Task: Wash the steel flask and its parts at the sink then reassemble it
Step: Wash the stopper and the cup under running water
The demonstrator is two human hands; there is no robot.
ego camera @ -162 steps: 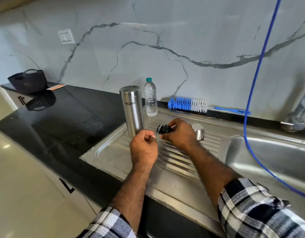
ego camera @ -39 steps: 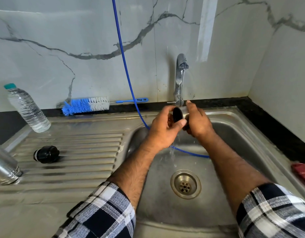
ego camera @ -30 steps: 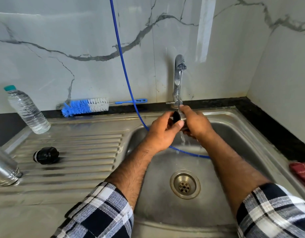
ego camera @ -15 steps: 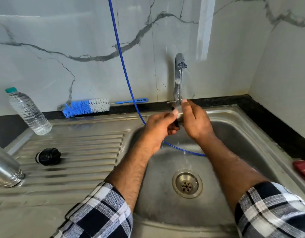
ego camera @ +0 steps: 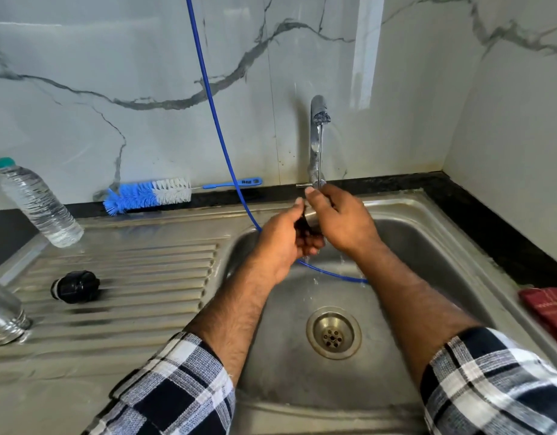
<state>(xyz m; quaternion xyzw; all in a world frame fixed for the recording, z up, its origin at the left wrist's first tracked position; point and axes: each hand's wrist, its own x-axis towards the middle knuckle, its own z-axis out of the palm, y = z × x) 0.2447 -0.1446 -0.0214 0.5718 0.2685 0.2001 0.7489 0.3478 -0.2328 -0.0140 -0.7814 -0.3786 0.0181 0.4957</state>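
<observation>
Both my hands hold the flask cap [ego camera: 309, 218], steel outside and black inside, over the sink basin [ego camera: 428, 246] under a thin stream from the tap [ego camera: 318, 133]. My left hand [ego camera: 280, 246] cups it from the left. From the right, my right hand [ego camera: 344, 226] has its fingers over the cap's top. Most of the cap is hidden between the hands. The black stopper [ego camera: 74, 286] lies on its side on the ribbed drainboard [ego camera: 151, 277]. The steel flask body [ego camera: 4, 312] shows partly at the left edge.
A blue and white bottle brush [ego camera: 148, 194] lies along the back ledge. A plastic water bottle [ego camera: 38, 205] stands at the back left. A blue hose [ego camera: 220, 136] hangs down into the basin. The drain [ego camera: 333, 332] is below my hands. A red cloth [ego camera: 547, 309] lies at the right.
The view went from the drainboard to the basin, leaving the stopper behind. Over the last second my hands turned the cap under the water; its black inside is now mostly covered.
</observation>
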